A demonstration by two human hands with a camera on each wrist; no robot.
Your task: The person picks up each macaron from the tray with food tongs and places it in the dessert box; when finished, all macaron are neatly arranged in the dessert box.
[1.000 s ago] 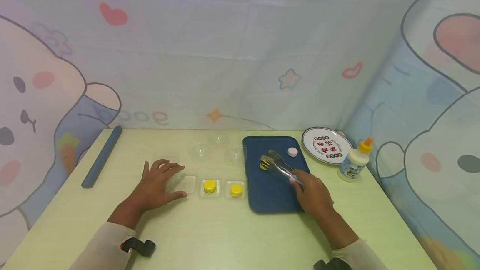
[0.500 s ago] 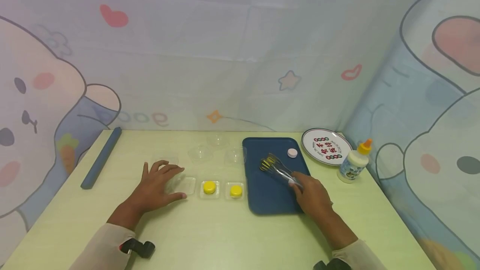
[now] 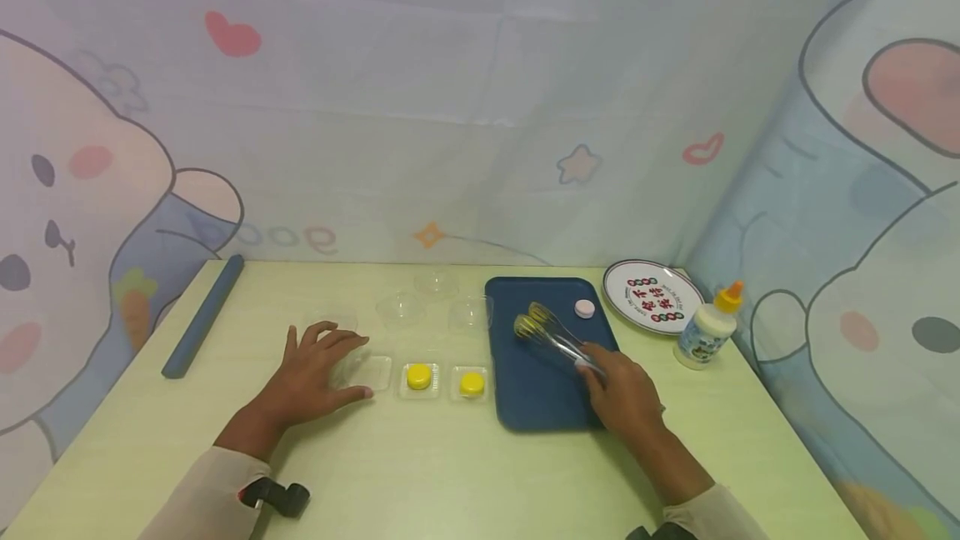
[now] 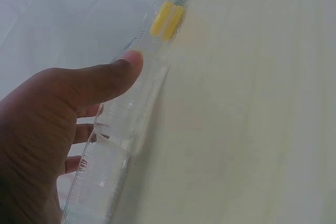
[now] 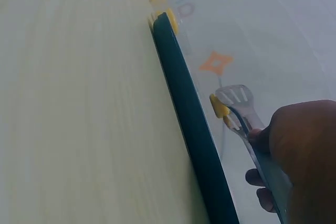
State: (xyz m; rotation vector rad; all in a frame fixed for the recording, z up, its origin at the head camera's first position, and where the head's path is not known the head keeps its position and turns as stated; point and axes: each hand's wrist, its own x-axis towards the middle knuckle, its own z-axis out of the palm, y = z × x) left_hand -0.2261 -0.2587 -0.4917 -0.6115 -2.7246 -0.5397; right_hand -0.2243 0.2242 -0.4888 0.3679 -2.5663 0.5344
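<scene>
My right hand grips metal tongs over the blue tray. In the right wrist view, a yellow macaron sits at the slotted heads of the tongs; from the head view it is mostly hidden by them. A pale pink macaron lies on the tray's far right. My left hand is spread with thumb and fingers about a clear plastic box; whether it touches the box is unclear. Right of that box, two clear boxes each hold a yellow macaron.
Several clear lids lie behind the boxes. At the back right stand a white plate with red print and a glue-like bottle with an orange cap. A blue-grey bar lies along the left table edge.
The tongs' heads have turned and shifted slightly left, with the yellow macaron now mostly covered by them. My left hand has stayed at the clear box.
</scene>
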